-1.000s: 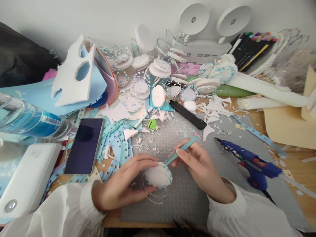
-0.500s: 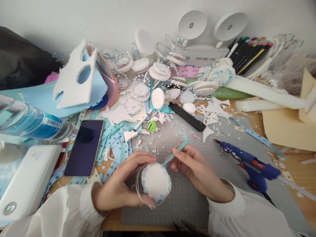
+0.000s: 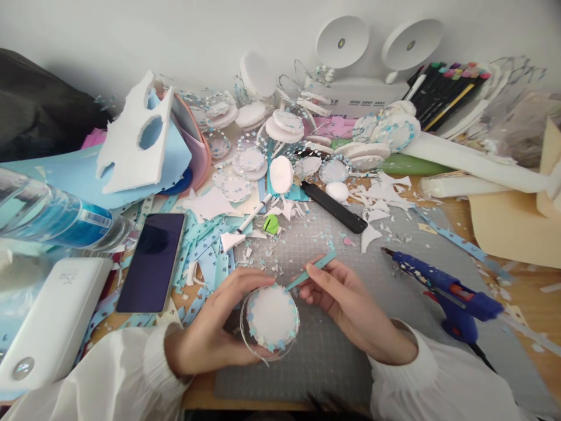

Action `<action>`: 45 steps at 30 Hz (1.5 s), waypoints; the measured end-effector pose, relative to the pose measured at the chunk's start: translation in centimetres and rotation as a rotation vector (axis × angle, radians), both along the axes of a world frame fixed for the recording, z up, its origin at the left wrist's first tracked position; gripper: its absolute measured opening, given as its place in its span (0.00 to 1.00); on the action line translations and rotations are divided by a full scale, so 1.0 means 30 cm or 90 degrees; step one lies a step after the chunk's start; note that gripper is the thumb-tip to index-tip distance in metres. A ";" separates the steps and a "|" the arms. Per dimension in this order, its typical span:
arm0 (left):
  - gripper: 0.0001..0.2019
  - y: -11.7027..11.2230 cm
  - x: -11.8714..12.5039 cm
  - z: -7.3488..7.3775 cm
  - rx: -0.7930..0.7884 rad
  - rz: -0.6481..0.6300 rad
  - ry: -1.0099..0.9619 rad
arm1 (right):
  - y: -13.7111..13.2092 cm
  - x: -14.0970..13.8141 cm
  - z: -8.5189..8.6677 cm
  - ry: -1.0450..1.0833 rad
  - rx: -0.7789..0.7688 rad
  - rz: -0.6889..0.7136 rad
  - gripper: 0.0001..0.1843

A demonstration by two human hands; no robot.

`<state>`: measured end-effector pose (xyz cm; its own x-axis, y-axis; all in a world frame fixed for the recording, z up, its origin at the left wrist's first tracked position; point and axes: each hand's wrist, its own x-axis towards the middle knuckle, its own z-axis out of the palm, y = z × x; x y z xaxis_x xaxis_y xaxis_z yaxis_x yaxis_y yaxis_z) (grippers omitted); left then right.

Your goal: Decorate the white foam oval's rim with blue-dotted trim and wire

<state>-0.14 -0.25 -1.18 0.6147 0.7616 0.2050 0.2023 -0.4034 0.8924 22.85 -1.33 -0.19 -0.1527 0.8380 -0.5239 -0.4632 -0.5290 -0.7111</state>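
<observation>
Between thumb and fingers, my left hand (image 3: 217, 327) grips a round white foam disc (image 3: 272, 316) ringed with small pale-blue and white pieces. Thin wire loops (image 3: 242, 324) curve around the disc's left and lower edge. Teal tweezers (image 3: 312, 270) are pinched in my right hand (image 3: 346, 307), their tip at the disc's upper right rim. Whether the tip holds a small piece is too fine to tell. Both hands are over a grey cutting mat (image 3: 333, 374).
A blue glue gun (image 3: 442, 286) lies at right, a black cutter (image 3: 335, 207) ahead. On the left are a phone (image 3: 151, 263), a white power bank (image 3: 55, 321), a water bottle (image 3: 61, 213) and paper strips (image 3: 197, 245). Decorated foam discs (image 3: 284, 126) crowd the back.
The disc has turned slightly in my left hand and shifted a little left. The tweezers have tilted flatter, their tip still at the rim.
</observation>
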 end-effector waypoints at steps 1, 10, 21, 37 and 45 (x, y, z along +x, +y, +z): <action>0.37 0.000 0.000 0.004 0.002 0.001 0.001 | 0.000 0.000 0.002 0.000 0.006 -0.001 0.16; 0.37 -0.004 -0.006 -0.001 -0.026 0.006 -0.026 | 0.000 0.008 0.008 0.035 0.036 -0.004 0.15; 0.35 -0.008 -0.017 -0.002 -0.061 0.010 -0.090 | 0.016 0.016 0.013 0.069 0.029 -0.050 0.13; 0.36 -0.003 -0.009 0.006 0.052 -0.018 0.060 | -0.050 0.109 0.058 -0.293 0.466 -0.324 0.04; 0.39 0.018 0.009 0.010 0.202 -0.102 0.206 | -0.110 0.084 0.078 -0.316 0.494 -0.141 0.07</action>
